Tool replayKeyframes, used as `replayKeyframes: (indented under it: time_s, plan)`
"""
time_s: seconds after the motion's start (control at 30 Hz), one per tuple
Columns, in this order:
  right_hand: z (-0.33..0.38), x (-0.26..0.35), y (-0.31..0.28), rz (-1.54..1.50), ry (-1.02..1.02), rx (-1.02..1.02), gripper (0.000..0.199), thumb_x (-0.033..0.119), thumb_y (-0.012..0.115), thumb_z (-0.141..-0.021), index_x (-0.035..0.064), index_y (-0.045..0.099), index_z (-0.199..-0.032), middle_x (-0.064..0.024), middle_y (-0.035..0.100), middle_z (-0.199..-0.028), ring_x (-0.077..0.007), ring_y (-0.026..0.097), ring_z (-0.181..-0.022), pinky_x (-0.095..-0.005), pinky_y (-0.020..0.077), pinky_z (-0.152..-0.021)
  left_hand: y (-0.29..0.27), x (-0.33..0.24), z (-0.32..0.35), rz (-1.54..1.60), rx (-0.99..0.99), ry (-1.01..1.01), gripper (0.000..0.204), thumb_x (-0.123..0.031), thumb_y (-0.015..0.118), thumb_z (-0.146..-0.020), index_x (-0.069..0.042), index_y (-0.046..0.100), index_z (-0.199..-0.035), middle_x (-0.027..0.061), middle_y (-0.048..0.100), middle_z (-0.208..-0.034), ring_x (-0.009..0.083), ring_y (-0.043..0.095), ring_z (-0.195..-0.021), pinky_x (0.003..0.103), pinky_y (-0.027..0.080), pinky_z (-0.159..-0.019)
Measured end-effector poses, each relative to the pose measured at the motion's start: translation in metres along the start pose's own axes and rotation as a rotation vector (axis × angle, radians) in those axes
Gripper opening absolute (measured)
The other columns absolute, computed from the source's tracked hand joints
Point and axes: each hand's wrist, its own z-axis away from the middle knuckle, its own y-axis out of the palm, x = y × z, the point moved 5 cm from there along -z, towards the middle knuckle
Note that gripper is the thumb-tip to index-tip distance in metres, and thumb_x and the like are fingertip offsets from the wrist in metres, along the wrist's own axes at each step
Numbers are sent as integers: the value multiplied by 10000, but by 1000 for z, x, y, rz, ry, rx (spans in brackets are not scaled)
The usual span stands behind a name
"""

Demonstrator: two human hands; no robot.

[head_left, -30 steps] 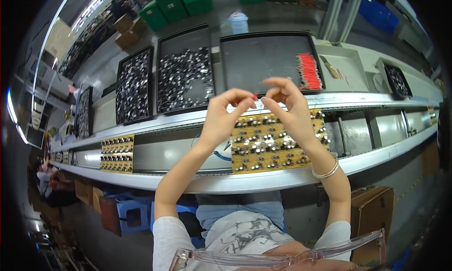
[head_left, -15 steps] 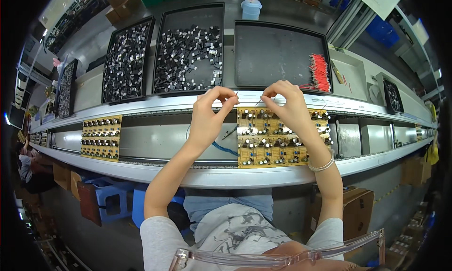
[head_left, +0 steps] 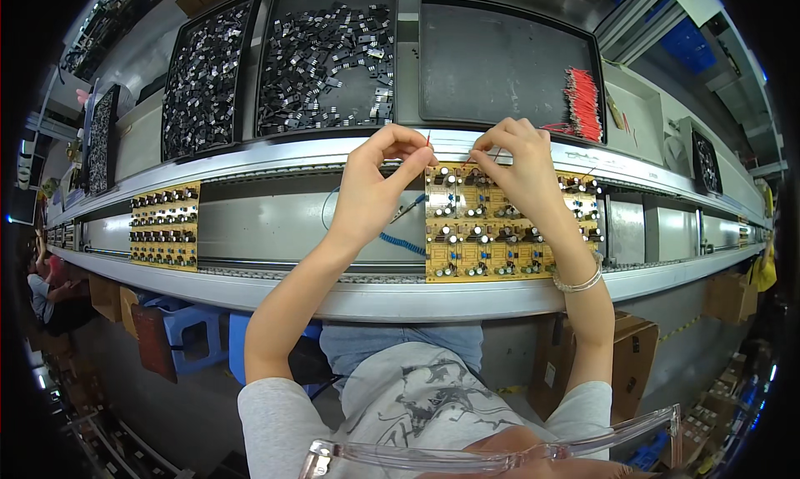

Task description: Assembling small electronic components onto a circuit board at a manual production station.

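Observation:
A yellow circuit board [head_left: 492,252], crowded with small upright capacitors, lies across the rails in front of me. Over its far left corner my left hand [head_left: 375,179] is closed in a pinch, with a short red wire [head_left: 429,138] sticking up from the fingertips. My right hand [head_left: 527,164] is pinched above the board's far edge, and a thin reddish wire shows beside its fingers. The fingertips of the two hands are a small gap apart. Many red wires [head_left: 583,104] lie bundled at the right end of a black tray [head_left: 500,62] beyond the board.
Two black trays [head_left: 321,104] [head_left: 208,83] of black three-legged components stand at the far left. Another populated board [head_left: 165,227] sits on the rails to the left. A blue coiled cord [head_left: 402,242] hangs between the boards. A cardboard box [head_left: 629,362] stands below at right.
The whole view has shifted, so the trays sit higher in it. Both hands have come closer to the board's far edge, and a red wire now shows in my left fingertips.

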Motion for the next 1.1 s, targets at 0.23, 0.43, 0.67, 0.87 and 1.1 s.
replayKeyframes:
  time_s: [0.23,0.43,0.67,0.87,1.1]
  plan:
    - [2,-1,4,61,-20,11,67,150,675,-770,98,634,-761,5,558,-757,-182,506,-793,-345,325,-776,1,5,-1,3,16,20,104,-99,599,-870,-5,587,-910,49,638,-842,113,604,-835,254,457,-788]
    - [3,-4,3,100,-19,-18,70,155,676,-765,99,633,-758,4,557,-748,-186,509,-801,-354,325,-777,2,9,-2,34,14,-23,113,-101,601,-871,-3,583,-924,56,632,-863,119,605,-846,256,455,-799]
    - [4,-2,8,72,-70,16,87,164,683,-746,95,629,-754,-5,551,-747,-193,510,-806,-365,341,-787,2,20,-6,3,29,-35,123,-95,609,-863,3,579,-931,54,628,-864,123,604,-856,254,464,-789]
    - [8,0,10,154,-121,62,110,160,689,-734,87,632,-793,-25,562,-805,-210,518,-847,-371,353,-817,9,26,-14,-293,0,97,154,-79,691,-806,21,605,-887,59,648,-846,127,638,-797,253,504,-723]
    - [7,5,-7,168,-130,1,185,191,701,-752,80,630,-882,-38,579,-869,-223,529,-918,-397,350,-864,10,41,-19,-338,7,106,129,-80,697,-795,0,634,-874,57,678,-830,141,671,-814,256,510,-741]
